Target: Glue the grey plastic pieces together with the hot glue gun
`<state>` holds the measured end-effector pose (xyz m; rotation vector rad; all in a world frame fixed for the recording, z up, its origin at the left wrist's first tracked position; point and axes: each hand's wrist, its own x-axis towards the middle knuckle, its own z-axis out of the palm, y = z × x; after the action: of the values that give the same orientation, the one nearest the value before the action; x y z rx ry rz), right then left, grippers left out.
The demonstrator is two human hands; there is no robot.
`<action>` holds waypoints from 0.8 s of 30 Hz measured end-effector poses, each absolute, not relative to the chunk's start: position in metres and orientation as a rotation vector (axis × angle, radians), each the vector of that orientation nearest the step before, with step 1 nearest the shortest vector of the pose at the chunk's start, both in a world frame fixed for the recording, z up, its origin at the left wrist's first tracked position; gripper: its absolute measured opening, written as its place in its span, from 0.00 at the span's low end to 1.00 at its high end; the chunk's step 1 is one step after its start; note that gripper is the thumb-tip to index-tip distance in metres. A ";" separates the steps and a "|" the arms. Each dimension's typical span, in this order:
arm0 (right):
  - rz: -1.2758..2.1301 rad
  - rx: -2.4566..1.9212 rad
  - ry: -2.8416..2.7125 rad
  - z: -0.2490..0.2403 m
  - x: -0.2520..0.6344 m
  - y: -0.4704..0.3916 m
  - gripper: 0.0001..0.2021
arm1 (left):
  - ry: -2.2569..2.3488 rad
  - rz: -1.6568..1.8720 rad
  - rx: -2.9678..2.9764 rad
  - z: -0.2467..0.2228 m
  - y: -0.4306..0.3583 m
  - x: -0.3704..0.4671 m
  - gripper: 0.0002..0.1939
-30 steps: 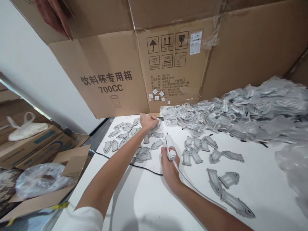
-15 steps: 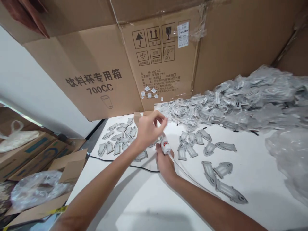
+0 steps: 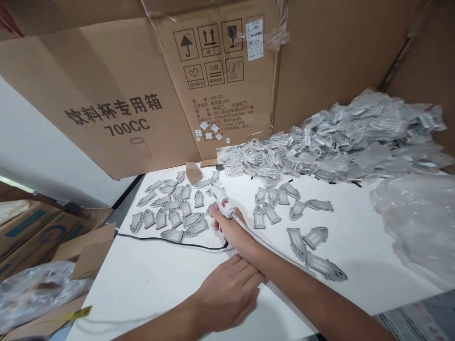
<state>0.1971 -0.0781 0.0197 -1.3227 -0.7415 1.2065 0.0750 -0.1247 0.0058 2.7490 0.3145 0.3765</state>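
Here: right hand (image 3: 229,227) clasping smooth white tool (image 3: 218,194); left hand (image 3: 227,293), fingers curled, contents unclear; pointed pieces (image 3: 185,208) near tabletop (image 3: 142,274) left edge.

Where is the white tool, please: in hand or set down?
In hand: the right hand grips the white tool, its cord trailing behind.

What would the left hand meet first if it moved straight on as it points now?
Most likely the right forearm; depth is unclear, so the left hand may already touch it.
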 end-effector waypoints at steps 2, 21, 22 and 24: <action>1.206 -1.342 -0.788 0.035 0.196 -0.084 0.17 | 0.210 0.184 2.707 0.005 -0.124 0.086 0.38; 1.075 -1.095 -1.411 0.038 0.162 -0.094 0.13 | 0.635 0.457 2.693 -0.019 -0.102 0.232 0.52; 1.068 -1.087 -1.424 0.038 0.163 -0.094 0.13 | 0.631 0.452 2.700 -0.020 -0.104 0.230 0.48; 1.060 -1.090 -1.427 0.037 0.164 -0.094 0.13 | 0.642 0.449 2.703 -0.021 -0.105 0.222 0.41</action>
<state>0.1638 -0.0936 0.0369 -1.0902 -1.4270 1.0600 0.2220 -0.1049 -0.0208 2.7031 0.6418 0.4494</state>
